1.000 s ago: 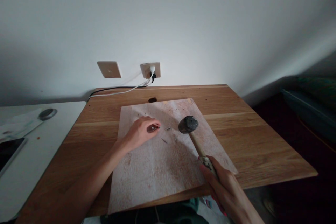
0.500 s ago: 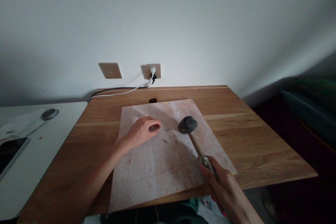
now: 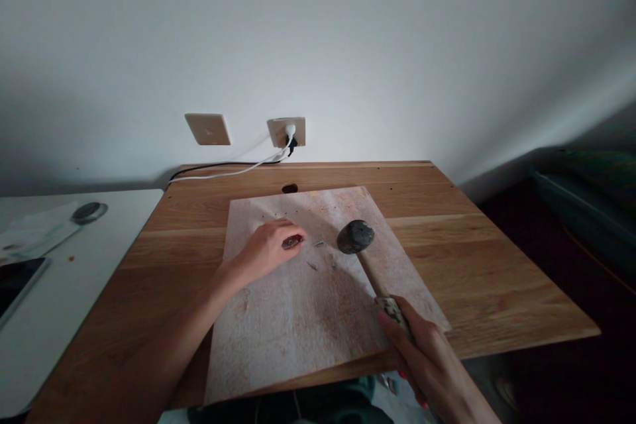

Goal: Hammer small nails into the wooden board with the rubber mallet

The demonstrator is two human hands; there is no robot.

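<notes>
- Gripping a mallet (image 3: 372, 273) by its lower handle in the right hand (image 3: 422, 352), with fingers wrapped firmly around the mottled, whitish grip.
- Black, blunt and scuffed at the head, pale along the shaft; slanting up and leftward over the right half of a board (image 3: 298, 328). Cannot tell whether touching the board or held just above it.
- Curling the left hand (image 3: 265, 246) over the same board, left of the mallet head, with fingertips drawn in around a dark gap; cannot tell if pinching anything there.
- Separated from the mallet head by a few slim metal pieces (image 3: 318, 244), loose on the board.
- Whitish across the board, with rusty blotches and dark specks towards the far edge; lying askew on a wooden table (image 3: 491, 278), partly hidden by the left hand and forearm.
- Backed by a pale wall (image 3: 358, 46) with a plate (image 3: 207, 129) and a socket (image 3: 275, 129), with cables (image 3: 223, 177) trailing left.
- Bordered leftward by a white table (image 3: 69, 305), bearing a round grey object (image 3: 88, 212) and a dark-faced device (image 3: 16, 283).
</notes>
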